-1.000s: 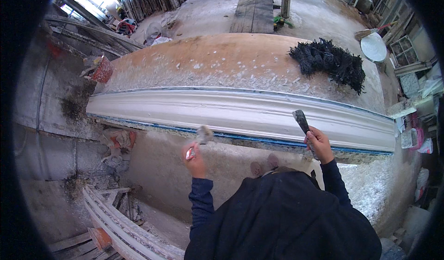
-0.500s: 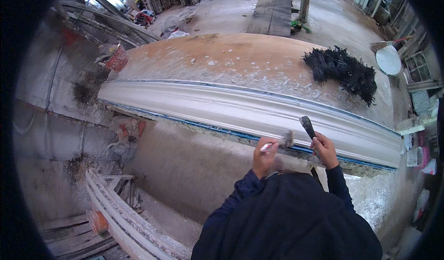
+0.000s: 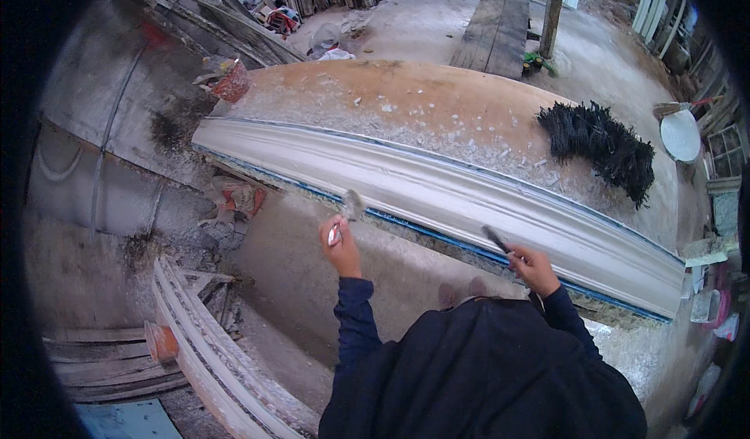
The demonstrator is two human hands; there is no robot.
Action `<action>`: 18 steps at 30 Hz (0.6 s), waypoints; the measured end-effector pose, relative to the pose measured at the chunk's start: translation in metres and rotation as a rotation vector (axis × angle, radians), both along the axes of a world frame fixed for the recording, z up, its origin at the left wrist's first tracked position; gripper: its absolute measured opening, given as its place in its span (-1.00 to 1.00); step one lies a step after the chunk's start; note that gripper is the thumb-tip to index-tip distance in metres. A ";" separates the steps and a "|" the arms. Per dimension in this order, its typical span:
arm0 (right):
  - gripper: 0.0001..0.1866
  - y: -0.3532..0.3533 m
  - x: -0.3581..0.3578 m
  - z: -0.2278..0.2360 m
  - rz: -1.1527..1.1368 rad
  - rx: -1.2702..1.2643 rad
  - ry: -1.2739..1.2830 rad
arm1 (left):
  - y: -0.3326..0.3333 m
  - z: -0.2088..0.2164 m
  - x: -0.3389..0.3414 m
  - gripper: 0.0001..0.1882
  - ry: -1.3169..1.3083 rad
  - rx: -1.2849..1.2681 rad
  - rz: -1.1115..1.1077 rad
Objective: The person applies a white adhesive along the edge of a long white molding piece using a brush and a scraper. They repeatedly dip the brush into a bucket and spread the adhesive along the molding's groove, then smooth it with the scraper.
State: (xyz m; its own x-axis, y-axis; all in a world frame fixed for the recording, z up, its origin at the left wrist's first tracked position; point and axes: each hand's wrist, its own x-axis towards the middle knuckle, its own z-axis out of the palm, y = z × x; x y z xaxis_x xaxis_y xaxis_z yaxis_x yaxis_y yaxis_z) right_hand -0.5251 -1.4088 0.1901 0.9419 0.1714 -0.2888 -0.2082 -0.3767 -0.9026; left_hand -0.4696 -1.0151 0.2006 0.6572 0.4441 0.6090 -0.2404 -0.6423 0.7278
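Observation:
My left hand [image 3: 341,248] is closed round the pale, reddish handle of a paintbrush [image 3: 354,204], its greyish head over the near edge of the moulding. My right hand [image 3: 534,269] grips a dark flat scraper [image 3: 494,240] by its lower end, the tip above the moulding's face. Running across the bench in front of me is a long white plaster moulding [image 3: 336,161] with lengthwise ridges. Blue strips [image 3: 426,231] line its long edges. Whether either tool touches the plaster cannot be made out.
A bundle of black fibres [image 3: 598,150] lies on the tan tabletop [image 3: 375,83] among white crumbs. At the table's far left stands a red bucket [image 3: 231,86]. Curved white mouldings [image 3: 211,361] lean at lower left beside an orange pot [image 3: 162,342]. A wooden post [image 3: 552,17] rises beyond.
My left hand has moved left along the moulding with the paintbrush, away from my right hand. The right hand has shifted slightly left and lower with the scraper. The view has shifted too.

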 end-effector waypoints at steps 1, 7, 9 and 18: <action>-0.69 0.000 0.000 0.003 0.107 -0.156 -0.120 | -0.010 0.001 -0.008 -0.87 0.041 -0.111 -0.009; -0.73 0.003 -0.003 0.013 0.347 -0.600 -0.289 | -0.065 -0.006 -0.069 -0.85 0.148 -0.273 -0.075; -0.73 0.007 0.001 0.011 0.374 -0.619 -0.304 | -0.069 -0.016 -0.083 -0.85 0.173 -0.289 -0.077; -0.75 0.101 0.066 -0.001 0.635 -0.669 -0.461 | -0.039 -0.024 -0.115 -0.88 0.201 -0.469 0.117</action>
